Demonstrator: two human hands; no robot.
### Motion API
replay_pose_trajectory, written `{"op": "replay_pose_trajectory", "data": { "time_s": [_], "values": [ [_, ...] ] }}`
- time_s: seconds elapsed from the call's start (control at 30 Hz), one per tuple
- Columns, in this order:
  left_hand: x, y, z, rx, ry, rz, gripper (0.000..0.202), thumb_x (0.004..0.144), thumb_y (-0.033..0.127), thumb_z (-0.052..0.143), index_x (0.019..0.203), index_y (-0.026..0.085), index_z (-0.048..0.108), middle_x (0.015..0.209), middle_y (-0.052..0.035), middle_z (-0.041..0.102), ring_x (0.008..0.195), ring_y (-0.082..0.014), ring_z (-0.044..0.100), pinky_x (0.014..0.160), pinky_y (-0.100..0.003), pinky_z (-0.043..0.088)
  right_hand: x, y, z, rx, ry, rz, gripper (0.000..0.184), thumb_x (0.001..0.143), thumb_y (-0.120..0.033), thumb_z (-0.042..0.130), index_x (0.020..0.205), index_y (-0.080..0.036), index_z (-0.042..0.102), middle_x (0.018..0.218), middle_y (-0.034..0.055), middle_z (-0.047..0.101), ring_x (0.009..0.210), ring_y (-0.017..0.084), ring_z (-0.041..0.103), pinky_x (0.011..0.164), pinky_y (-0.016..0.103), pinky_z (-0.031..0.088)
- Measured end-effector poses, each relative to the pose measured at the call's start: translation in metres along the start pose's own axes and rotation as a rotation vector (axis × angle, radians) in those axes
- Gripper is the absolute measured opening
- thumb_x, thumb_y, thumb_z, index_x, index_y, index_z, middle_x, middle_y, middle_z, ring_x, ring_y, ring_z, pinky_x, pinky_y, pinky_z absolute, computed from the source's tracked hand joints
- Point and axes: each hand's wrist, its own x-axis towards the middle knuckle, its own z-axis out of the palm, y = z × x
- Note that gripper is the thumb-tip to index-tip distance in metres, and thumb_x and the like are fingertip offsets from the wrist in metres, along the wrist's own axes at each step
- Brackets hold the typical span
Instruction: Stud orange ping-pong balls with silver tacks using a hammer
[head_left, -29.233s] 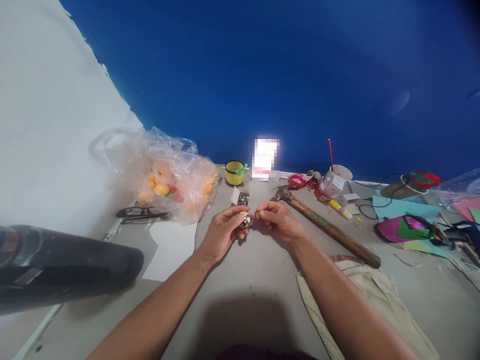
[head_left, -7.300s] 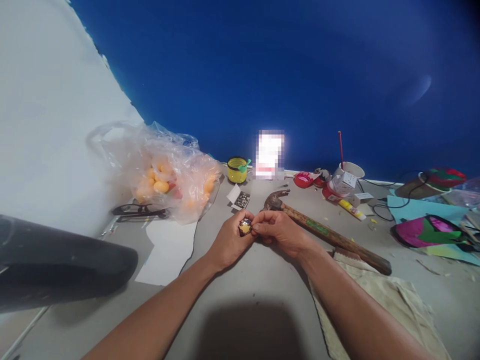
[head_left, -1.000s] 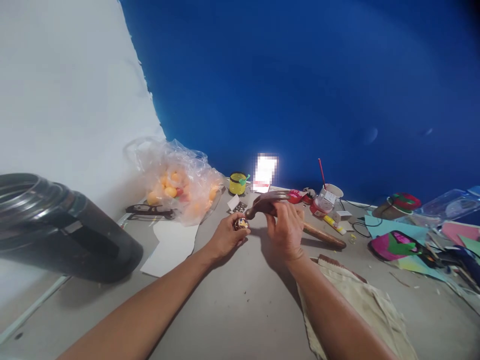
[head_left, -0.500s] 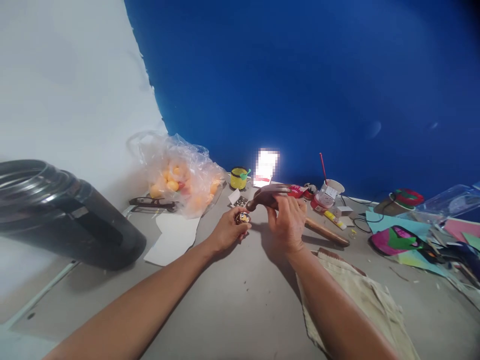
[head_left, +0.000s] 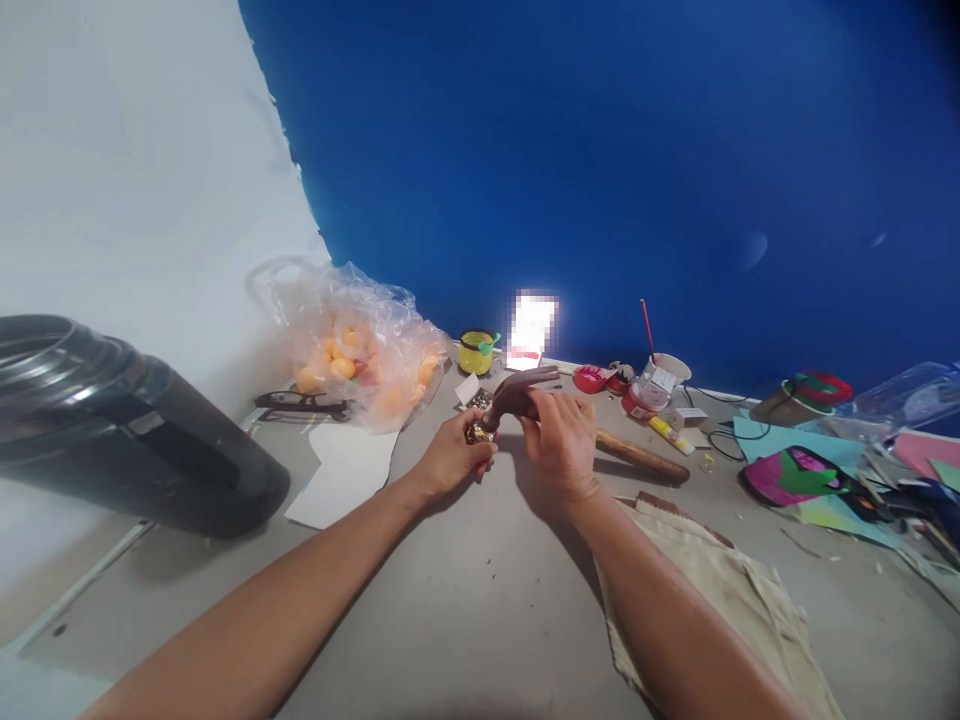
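My left hand [head_left: 451,458] is closed around a small, round, shiny gold-and-silver object [head_left: 477,434], just above the grey table; its exact kind I cannot make out. A claw hammer [head_left: 513,396] is gripped close to its head by my right hand [head_left: 561,445], and its wooden handle sticks out to the right. The hammer's striking face is right at the top of the shiny object and appears to touch it. Just behind the left hand, small metallic pieces [head_left: 480,400] lie beside a white paper flap [head_left: 466,388].
A large dark flask [head_left: 150,440] stands at the left, near a bag of orange fruit [head_left: 360,360]. A yellow cup [head_left: 475,352] and a bright phone-like screen [head_left: 532,330] are at the back. Beige cloth [head_left: 697,580] lies under my right forearm; craft scraps [head_left: 802,480] cover the right.
The hammer head has come down and left onto the shiny object, with my right hand moving along with it. My left hand keeps its hold, nearly still. The view has shifted slightly.
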Motion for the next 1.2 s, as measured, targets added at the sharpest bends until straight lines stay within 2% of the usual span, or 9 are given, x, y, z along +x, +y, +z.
{"op": "replay_pose_trajectory", "data": {
  "time_s": [0.17,0.33,0.5,0.63,0.8,0.93,1.1,1.2],
  "values": [
    [0.0008,-0.0006,0.0001,-0.029,-0.003,-0.026,0.038,0.069,0.016,0.070,0.106,0.015,0.059,0.081,-0.0008,0.067,0.046,-0.0061,0.053,0.047,-0.023,0.046,0.0003,-0.0003,-0.0019,-0.030,0.066,0.056,0.012,0.098,-0.025,0.059,0.107,-0.019,0.065,0.086,0.0055,0.069,0.083,0.023,0.059,0.085,0.037,0.035],
    [-0.0001,0.0003,0.0023,-0.004,0.006,-0.014,0.030,0.069,0.013,0.068,0.097,0.015,0.058,0.076,0.0009,0.064,0.046,-0.0060,0.052,0.046,-0.023,0.045,0.0014,-0.0019,-0.0033,-0.002,0.000,-0.007,0.011,0.098,-0.023,0.059,0.106,-0.019,0.065,0.083,0.0042,0.069,0.079,0.022,0.058,0.085,0.037,0.035],
    [-0.0009,0.0013,0.0029,-0.028,0.005,-0.029,0.040,0.067,0.013,0.069,0.105,0.014,0.060,0.084,-0.0015,0.066,0.046,-0.0055,0.053,0.044,-0.022,0.044,0.0025,-0.0009,-0.0043,-0.003,0.065,0.053,0.012,0.097,-0.024,0.061,0.107,-0.019,0.066,0.083,0.0052,0.068,0.083,0.023,0.058,0.085,0.037,0.036],
    [0.0004,-0.0015,0.0019,0.000,-0.003,-0.002,0.032,0.068,0.014,0.068,0.099,0.014,0.060,0.073,0.0016,0.062,0.046,-0.0072,0.053,0.045,-0.023,0.044,0.0000,-0.0019,-0.0015,0.064,-0.031,-0.005,0.013,0.096,-0.021,0.060,0.109,-0.019,0.065,0.085,0.0046,0.070,0.084,0.022,0.060,0.085,0.036,0.036],
    [0.0001,-0.0022,0.0011,0.041,-0.002,-0.016,0.036,0.070,0.014,0.068,0.105,0.014,0.060,0.059,0.0060,0.057,0.045,-0.0085,0.052,0.047,-0.023,0.044,-0.0003,-0.0035,-0.0025,0.026,0.080,0.051,0.012,0.096,-0.021,0.060,0.107,-0.019,0.064,0.086,0.0055,0.071,0.083,0.023,0.060,0.083,0.037,0.036],
    [0.0001,-0.0001,0.0016,0.003,0.002,-0.017,0.033,0.068,0.014,0.068,0.100,0.014,0.060,0.065,0.0039,0.060,0.045,-0.0082,0.051,0.046,-0.024,0.042,0.0007,-0.0064,-0.0045,0.061,0.006,0.000,0.008,0.097,-0.022,0.060,0.104,-0.020,0.064,0.083,0.0032,0.071,0.082,0.021,0.060,0.085,0.036,0.035],
    [0.0005,-0.0002,0.0031,-0.014,0.015,-0.039,0.038,0.068,0.013,0.069,0.105,0.015,0.060,0.063,0.0056,0.058,0.044,-0.0074,0.050,0.049,-0.024,0.042,0.0015,-0.0027,-0.0051,0.028,0.091,0.068,0.010,0.096,-0.024,0.062,0.105,-0.020,0.064,0.083,0.0039,0.071,0.082,0.023,0.060,0.084,0.037,0.035],
    [-0.0010,0.0004,0.0049,-0.040,0.017,-0.043,0.033,0.067,0.012,0.070,0.099,0.015,0.059,0.070,0.0034,0.061,0.045,-0.0062,0.050,0.051,-0.025,0.044,0.0009,0.0004,-0.0035,0.035,0.013,0.028,0.010,0.096,-0.024,0.062,0.105,-0.020,0.064,0.083,0.0031,0.071,0.080,0.022,0.060,0.083,0.036,0.035]
  ]
}}
